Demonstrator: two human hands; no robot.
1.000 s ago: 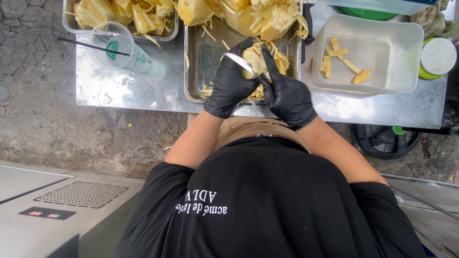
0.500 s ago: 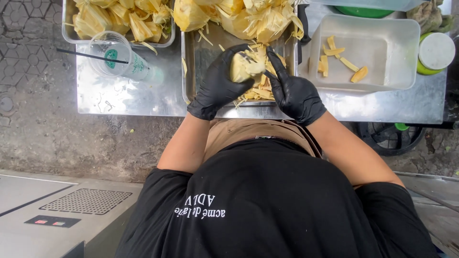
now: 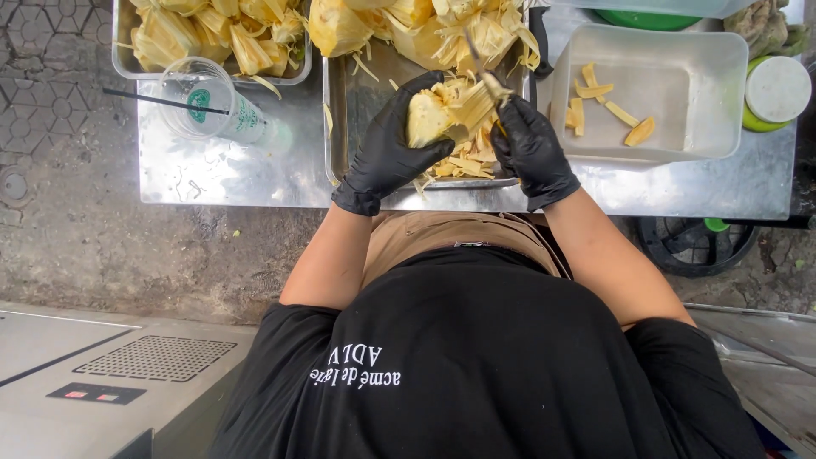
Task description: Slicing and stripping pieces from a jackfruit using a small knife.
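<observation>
On the far left of the steel table [image 3: 212, 174], well away from both grips, a metal tray of yellow fruit pieces [image 3: 212, 38] is sitting beside a clear plastic cup [image 3: 204, 106] with a dark straw lying across its mouth. The cup is standing out of the working area, probably so that it stays clear of scraps.

The left hand [image 3: 387, 144], in a black glove, is clenching around a pale yellow chunk of fruit [image 3: 427, 119], fingers wrapping over its top and thumb pressing from below. It is holding the chunk tilted toward the other hand, apparently to present the fibrous side for trimming. Directly beneath this grip a central metal tray [image 3: 353, 110] is catching the stringy yellow trimmings [image 3: 463, 161] that are piling up under the hands.

Just right of the chunk, the right hand [image 3: 534, 149], also in a black glove, is closing around the handle of a knife [image 3: 484, 72], whose thin blade is pointing up and away from the body, with its lower part touching the fruit's fibres. Beyond both grips, more whole fruit sections [image 3: 425, 30] are heaping at the tray's far end, within easy reach.

Further right, apart from the knife hand, a white plastic tub [image 3: 731, 93] is holding a few cut yellow strips [image 3: 595, 98], seemingly the sorted result. At the far right edge a green container with a white lid [image 3: 775, 89] is standing.
</observation>
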